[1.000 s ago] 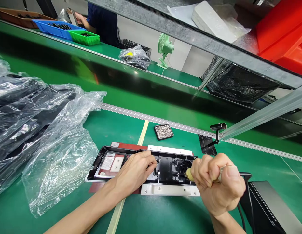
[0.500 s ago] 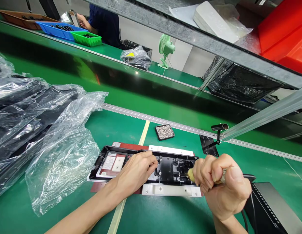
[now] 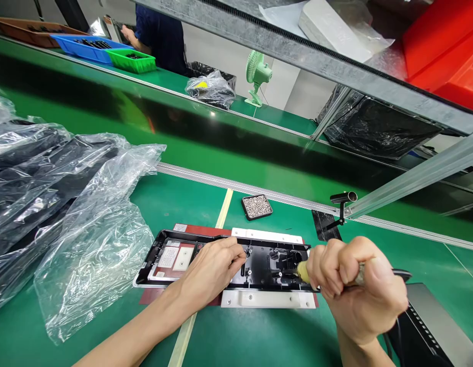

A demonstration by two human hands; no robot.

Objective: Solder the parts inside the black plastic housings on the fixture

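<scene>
A long black plastic housing (image 3: 261,265) lies open side up on a fixture with white blocks (image 3: 269,299) and a reddish-brown base. My left hand (image 3: 217,260) rests across its middle, fingertips pinched together over the interior; whatever they hold is hidden. Closed in a fist, my right hand (image 3: 359,290) grips a yellow-handled tool (image 3: 303,272) at the housing's right end. The tool's thin dark tip points left, low inside the housing among the moulded posts; I cannot tell whether it touches one. Behind the fixture sits a small black tray (image 3: 257,207) full of tiny metal pieces.
Clear plastic bags (image 3: 91,255) with dark parts cover the left. A dark device (image 3: 431,316) with cables stands at the right, near a metal tube on a bracket (image 3: 343,198). A metal shelf (image 3: 297,56) crosses overhead. Across the bench are a person (image 3: 160,38), bins and a fan (image 3: 256,76).
My right hand has shifted a little to the right, drawing the yellow-handled tool the same way. My left hand keeps its place on the housing.
</scene>
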